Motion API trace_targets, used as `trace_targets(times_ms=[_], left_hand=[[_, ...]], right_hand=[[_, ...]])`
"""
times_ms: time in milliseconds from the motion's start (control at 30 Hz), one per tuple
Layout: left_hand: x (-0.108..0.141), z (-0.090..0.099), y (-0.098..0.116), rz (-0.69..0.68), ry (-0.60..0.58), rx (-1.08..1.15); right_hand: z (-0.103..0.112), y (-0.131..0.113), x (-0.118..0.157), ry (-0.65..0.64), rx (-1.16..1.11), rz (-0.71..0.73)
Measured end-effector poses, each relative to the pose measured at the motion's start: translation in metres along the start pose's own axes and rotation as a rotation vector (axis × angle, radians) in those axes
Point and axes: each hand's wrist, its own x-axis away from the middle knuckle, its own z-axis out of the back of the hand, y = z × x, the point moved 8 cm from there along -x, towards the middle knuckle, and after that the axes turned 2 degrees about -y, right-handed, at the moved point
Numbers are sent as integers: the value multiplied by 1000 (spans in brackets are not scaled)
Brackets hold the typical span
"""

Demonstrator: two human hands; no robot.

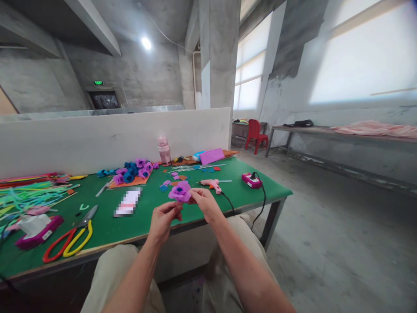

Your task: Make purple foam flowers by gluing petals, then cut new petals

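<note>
A purple craft flower (180,191) with a dark blue centre is held up over the table's front part, its face turned mostly upward. My left hand (165,219) is closed in a pinch just below the flower; the exact part between its fingertips is hidden. From the right side, my right hand (204,202) pinches the edge of a petal. Behind the hands lies a pink glue gun (211,184) with its cord running to the front edge. Loose purple, blue and orange petal pieces (176,177) are scattered just beyond the flower.
Large scissors (73,237) with red and yellow handles lie at left, near a magenta power strip (41,230). Finished flowers (132,171), a blurred phone (128,202), a pink bottle (164,150) and another power strip (251,179) are on the green table (107,234). A white partition (81,141) stands behind.
</note>
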Motion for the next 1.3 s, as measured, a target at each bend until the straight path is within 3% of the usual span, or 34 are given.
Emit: trace_targets(times_ms=[500, 667, 833, 1300], left_hand=[[0, 3, 4, -66, 8, -89], [0, 5, 8, -134, 23, -173], [3, 9, 18, -237, 46, -330], [7, 7, 17, -247, 109, -303]], right_hand=[[-8, -1, 1, -104, -26, 90], [-10, 0, 2, -134, -86, 45], [-20, -12, 10, -246, -46, 104], [-20, -14, 13, -212, -41, 134]])
